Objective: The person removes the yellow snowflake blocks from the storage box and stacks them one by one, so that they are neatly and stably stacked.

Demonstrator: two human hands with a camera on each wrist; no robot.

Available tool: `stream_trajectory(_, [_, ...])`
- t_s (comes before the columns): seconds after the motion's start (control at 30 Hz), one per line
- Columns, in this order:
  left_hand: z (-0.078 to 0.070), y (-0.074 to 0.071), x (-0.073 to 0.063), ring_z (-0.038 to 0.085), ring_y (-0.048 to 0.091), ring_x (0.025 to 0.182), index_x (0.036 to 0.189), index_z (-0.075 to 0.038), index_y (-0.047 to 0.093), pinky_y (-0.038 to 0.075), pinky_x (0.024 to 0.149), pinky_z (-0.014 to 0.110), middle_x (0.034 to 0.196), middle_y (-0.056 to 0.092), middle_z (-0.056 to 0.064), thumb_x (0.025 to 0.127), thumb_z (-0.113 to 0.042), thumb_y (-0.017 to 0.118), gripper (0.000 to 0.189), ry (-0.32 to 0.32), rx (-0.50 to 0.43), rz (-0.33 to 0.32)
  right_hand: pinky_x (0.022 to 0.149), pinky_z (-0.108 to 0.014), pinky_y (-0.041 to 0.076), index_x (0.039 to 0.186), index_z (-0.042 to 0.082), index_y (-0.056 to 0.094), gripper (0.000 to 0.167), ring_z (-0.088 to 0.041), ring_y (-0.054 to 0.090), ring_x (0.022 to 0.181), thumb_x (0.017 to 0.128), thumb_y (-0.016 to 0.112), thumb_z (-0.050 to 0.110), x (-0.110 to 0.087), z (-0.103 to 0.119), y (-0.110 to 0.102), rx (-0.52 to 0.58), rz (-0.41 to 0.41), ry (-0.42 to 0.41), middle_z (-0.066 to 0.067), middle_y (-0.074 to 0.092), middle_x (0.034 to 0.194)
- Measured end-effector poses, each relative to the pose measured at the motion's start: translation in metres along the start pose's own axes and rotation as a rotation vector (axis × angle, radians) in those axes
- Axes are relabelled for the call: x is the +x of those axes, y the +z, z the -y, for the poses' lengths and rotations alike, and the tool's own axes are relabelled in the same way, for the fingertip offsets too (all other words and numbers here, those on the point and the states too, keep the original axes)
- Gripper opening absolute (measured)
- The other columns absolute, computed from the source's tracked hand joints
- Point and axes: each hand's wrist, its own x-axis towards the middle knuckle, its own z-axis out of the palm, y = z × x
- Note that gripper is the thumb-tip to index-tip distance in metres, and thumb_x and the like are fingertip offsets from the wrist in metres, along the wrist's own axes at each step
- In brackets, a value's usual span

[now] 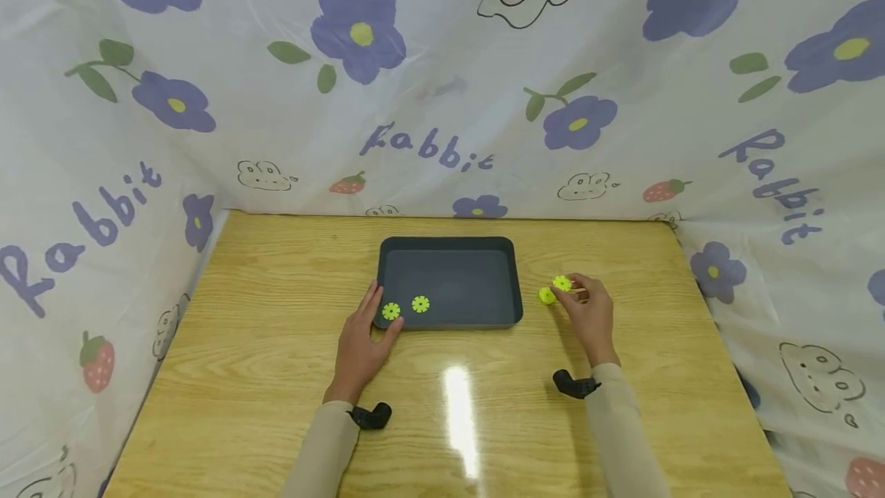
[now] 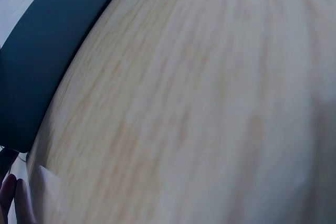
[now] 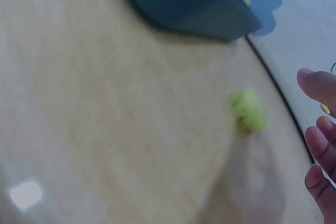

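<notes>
A dark rectangular baking tray (image 1: pixel 456 287) lies on the wooden table. Two lime-yellow notched discs sit in its front left part: one disc (image 1: pixel 391 311) at the corner, another disc (image 1: pixel 420 303) beside it. My left hand (image 1: pixel 359 348) rests at that corner, straight fingers along the left side and thumb at the front edge. Right of the tray, my right hand (image 1: pixel 591 313) pinches a lime-yellow notched disc (image 1: pixel 562 283). Just left of its fingertips, a further lime-yellow piece (image 1: pixel 547 296) rests on the table. In the right wrist view this piece (image 3: pixel 249 111) is blurred; fingers mostly hide the held disc.
A white cloth (image 1: pixel 429 98) printed with purple flowers and "Rabbit" lettering hangs behind the table (image 1: pixel 276 375) and at both sides. Each wrist wears a black camera, one on the left (image 1: pixel 371 416) and one on the right (image 1: pixel 575 385).
</notes>
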Motion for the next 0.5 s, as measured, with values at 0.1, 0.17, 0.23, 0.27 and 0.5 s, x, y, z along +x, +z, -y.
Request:
stream_trajectory(0.1, [0.000, -0.001, 0.000, 0.030, 0.035, 0.151, 0.163, -0.014, 0.035, 0.029, 0.120, 0.059, 0.170, 0.024, -0.005, 0.102, -0.050, 0.062, 0.076, 0.000, -0.002, 0.001, 0.085, -0.045, 0.052, 0.132, 0.001, 0.068, 0.046, -0.032, 0.060, 0.099, 0.096, 0.078, 0.027, -0.003, -0.007, 0.000, 0.009, 0.042, 0.037, -0.020, 0.060, 0.120])
stream_trajectory(0.17, [0.000, -0.001, 0.000, 0.030, 0.035, 0.151, 0.163, -0.014, 0.035, 0.029, 0.120, 0.059, 0.170, 0.024, -0.005, 0.102, -0.050, 0.062, 0.075, 0.000, -0.005, 0.001, 0.085, -0.045, 0.051, 0.132, 0.001, 0.068, 0.046, -0.032, 0.059, 0.100, 0.095, 0.079, 0.027, -0.005, -0.009, 0.002, 0.024, 0.063, 0.058, -0.020, 0.060, 0.120])
stream_trajectory(0.23, [-0.001, -0.002, 0.000, 0.030, 0.034, 0.151, 0.163, -0.014, 0.035, 0.028, 0.120, 0.059, 0.170, 0.024, -0.005, 0.102, -0.050, 0.062, 0.075, -0.002, -0.008, 0.001, 0.086, -0.043, 0.051, 0.132, 0.001, 0.068, 0.045, -0.031, 0.058, 0.099, 0.095, 0.079, 0.025, -0.006, -0.010, 0.005, 0.030, 0.080, 0.076, -0.020, 0.060, 0.121])
stream_trajectory(0.27, [-0.001, -0.001, 0.000, 0.030, 0.034, 0.151, 0.163, -0.014, 0.035, 0.028, 0.120, 0.059, 0.170, 0.024, -0.005, 0.102, -0.049, 0.062, 0.075, -0.003, -0.007, 0.001, 0.086, -0.042, 0.050, 0.132, 0.001, 0.068, 0.045, -0.031, 0.058, 0.100, 0.095, 0.079, 0.025, -0.006, -0.010, 0.006, 0.031, 0.085, 0.082, -0.020, 0.060, 0.121])
stream_trajectory(0.5, [-0.001, -0.001, -0.001, 0.030, 0.035, 0.151, 0.163, -0.013, 0.036, 0.029, 0.120, 0.058, 0.170, 0.024, -0.005, 0.102, -0.049, 0.063, 0.075, -0.007, -0.001, 0.000, 0.087, -0.042, 0.051, 0.132, 0.002, 0.068, 0.044, -0.031, 0.060, 0.103, 0.095, 0.079, 0.022, -0.006, -0.010, 0.012, 0.026, 0.109, 0.089, -0.019, 0.061, 0.123])
